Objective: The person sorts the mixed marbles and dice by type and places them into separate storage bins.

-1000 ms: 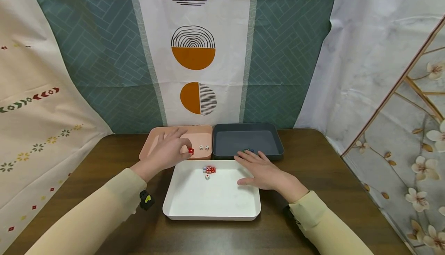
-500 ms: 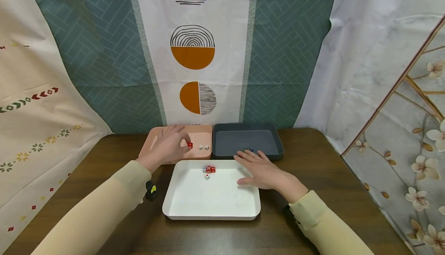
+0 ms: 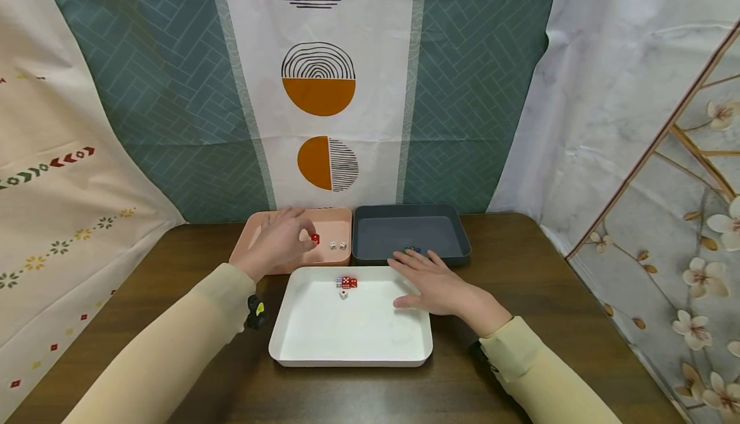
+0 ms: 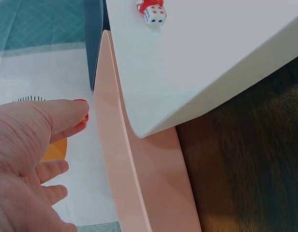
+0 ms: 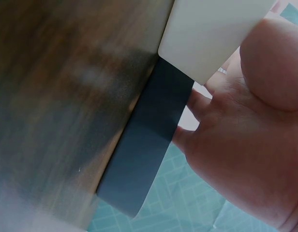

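Here, left of centre, the left hand [image 3: 276, 241] pinches a red die [image 3: 315, 239] over the pink tray [image 3: 332, 218], just left of two white dice [image 3: 343, 245]; the right hand [image 3: 426, 284], fingers outstretched, is farther off, right of centre.

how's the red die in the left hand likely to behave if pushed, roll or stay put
The red die is probably light, looking so small in the pinch of the left hand. Its boxy shape suggests it would slide or tumble briefly, then settle on a face rather than roll freely.
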